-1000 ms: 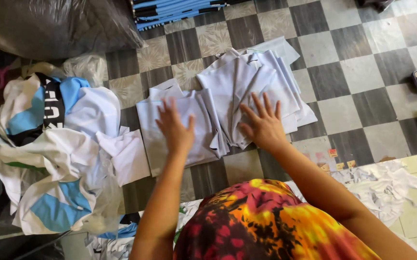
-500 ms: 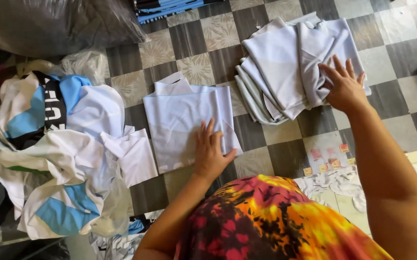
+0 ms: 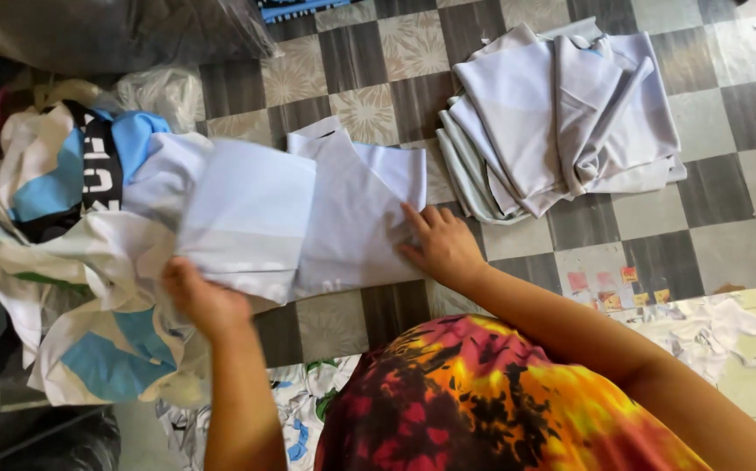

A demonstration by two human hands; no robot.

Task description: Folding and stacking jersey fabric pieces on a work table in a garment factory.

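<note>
My left hand grips the near edge of a pale lavender cloth piece and holds it lifted over the floor. My right hand lies flat, fingers spread, on a second pale cloth piece spread on the checkered tile floor. To the right lies a stack of folded pale cloth pieces, apart from both hands.
A heap of white, blue and black garments fills the left side. A dark plastic bag sits at the top left. White fabric scraps lie at the lower right. My colourful tie-dye clothing covers the bottom middle.
The stack of folded pieces was pushed away to the right. My right hand came back onto the spread piece, and my left hand took a new cloth piece from the heap and lifted it.
</note>
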